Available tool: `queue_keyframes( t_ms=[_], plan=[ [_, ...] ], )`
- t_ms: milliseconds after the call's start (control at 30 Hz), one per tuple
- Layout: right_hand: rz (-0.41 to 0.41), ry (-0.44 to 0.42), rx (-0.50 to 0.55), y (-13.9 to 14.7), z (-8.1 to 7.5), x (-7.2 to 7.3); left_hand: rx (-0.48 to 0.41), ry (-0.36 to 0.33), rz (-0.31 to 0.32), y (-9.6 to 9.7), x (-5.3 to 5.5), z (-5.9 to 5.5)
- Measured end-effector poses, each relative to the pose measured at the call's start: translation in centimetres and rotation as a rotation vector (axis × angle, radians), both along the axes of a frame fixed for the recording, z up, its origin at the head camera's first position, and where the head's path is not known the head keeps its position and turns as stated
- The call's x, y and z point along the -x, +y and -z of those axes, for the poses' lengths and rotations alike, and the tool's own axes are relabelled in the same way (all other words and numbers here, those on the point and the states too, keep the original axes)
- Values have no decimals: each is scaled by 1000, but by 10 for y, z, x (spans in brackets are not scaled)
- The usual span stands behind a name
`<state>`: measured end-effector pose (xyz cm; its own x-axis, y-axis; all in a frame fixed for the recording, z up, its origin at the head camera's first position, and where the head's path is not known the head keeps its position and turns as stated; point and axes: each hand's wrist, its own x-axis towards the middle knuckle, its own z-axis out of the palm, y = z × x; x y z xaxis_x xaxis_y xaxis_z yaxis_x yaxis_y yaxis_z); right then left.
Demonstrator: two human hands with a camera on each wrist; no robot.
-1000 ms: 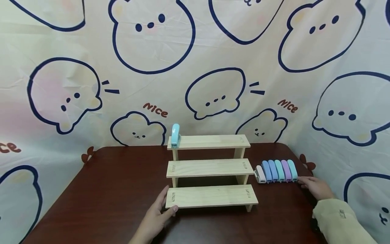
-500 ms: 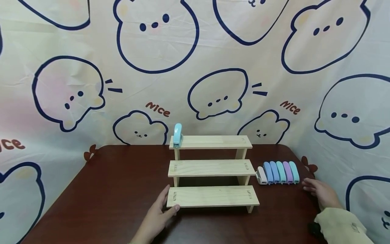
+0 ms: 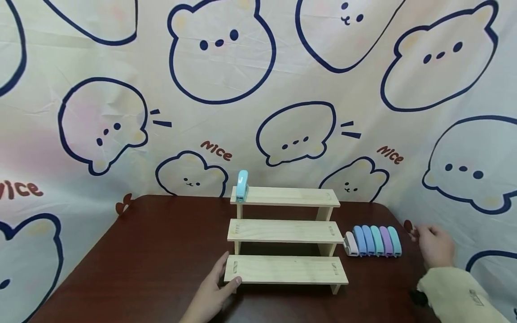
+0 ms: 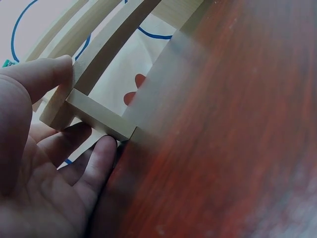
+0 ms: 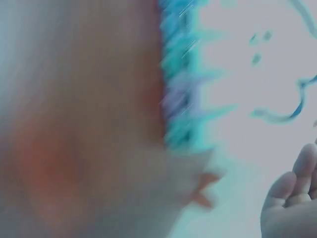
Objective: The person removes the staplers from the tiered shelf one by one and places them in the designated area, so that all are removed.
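A three-tier wooden display stand (image 3: 284, 230) stands mid-table. My left hand (image 3: 212, 289) grips its lowest step at the left end; in the left wrist view the thumb lies on top of the board and several fingers are curled beneath, by the leg. On the top step's left end, a light-blue mini stapler (image 3: 242, 186) stands upright. Several more staplers form a row right of the stand, from a white one (image 3: 351, 244) through blue ones to a purple one (image 3: 386, 241) and a teal one (image 3: 394, 241). Right of that row, my right hand (image 3: 436, 246) is raised, loosely curled, holding nothing.
The stand and staplers are on a dark reddish-brown table (image 3: 141, 260). Behind and beside it hangs a pale cloth (image 3: 299, 80) printed with cartoon bears. The white stapler sits close to the stand's middle step. The right wrist view is blurred.
My right hand has left the right end of the stapler row, moving right and upward. The left hand keeps its hold on the stand. The head view has shifted slightly.
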<state>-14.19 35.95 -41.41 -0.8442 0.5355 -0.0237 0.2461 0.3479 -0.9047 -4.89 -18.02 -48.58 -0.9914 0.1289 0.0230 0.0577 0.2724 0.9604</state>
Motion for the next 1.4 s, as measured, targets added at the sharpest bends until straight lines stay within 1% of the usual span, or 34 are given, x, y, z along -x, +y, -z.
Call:
queue_keyframes(
  t_ms=[33, 67, 133, 200, 333, 433, 467, 533, 633, 767, 900, 1033, 1167, 1233, 1300, 1400],
  plan=[
    [1, 44, -12, -10, -7, 4, 7, -3, -2, -1, 0, -1],
    [-4, 71, -22, -21, -15, 9, 9, -2, -4, -1, -1, -1],
    [-43, 122, -49, -42, -28, 18, 21, 4, -11, -2, -1, -2],
    [-90, 163, -120, -65, -39, 27, 33, 13, -17, -2, -1, -3],
    [-240, 265, -241, -113, -58, 37, 41, 22, -36, 0, -1, -2],
    [-376, 298, -303, -149, -68, 40, 43, 25, -42, 2, -2, -1],
    [-410, 304, -317, -161, -70, 42, 46, 28, -43, 2, -3, 0],
    [-482, 300, -315, -184, -74, 45, 51, 34, -47, 2, -3, 0],
    [-551, 291, -271, -218, -78, 54, 62, 43, -57, 2, -2, 0],
    [-591, 274, -228, -261, -78, 63, 79, 24, -47, 2, -1, -1],
    [-634, 236, -250, -298, -74, 68, 77, 8, -35, 1, -1, -1],
    [-683, 170, -256, -328, -71, 68, 79, 2, -30, 0, -2, -2],
    [-716, 112, -239, -357, -76, 65, 58, -17, -12, -1, -1, -1],
    [-734, 102, -229, -371, -79, 63, 36, -30, -3, -1, -1, -1],
    [-743, 104, -210, -382, -81, 62, 33, -23, -1, -1, 0, -2],
    [-737, 129, -218, -392, -81, 61, 54, 9, -12, -1, -1, -4]
  ],
)
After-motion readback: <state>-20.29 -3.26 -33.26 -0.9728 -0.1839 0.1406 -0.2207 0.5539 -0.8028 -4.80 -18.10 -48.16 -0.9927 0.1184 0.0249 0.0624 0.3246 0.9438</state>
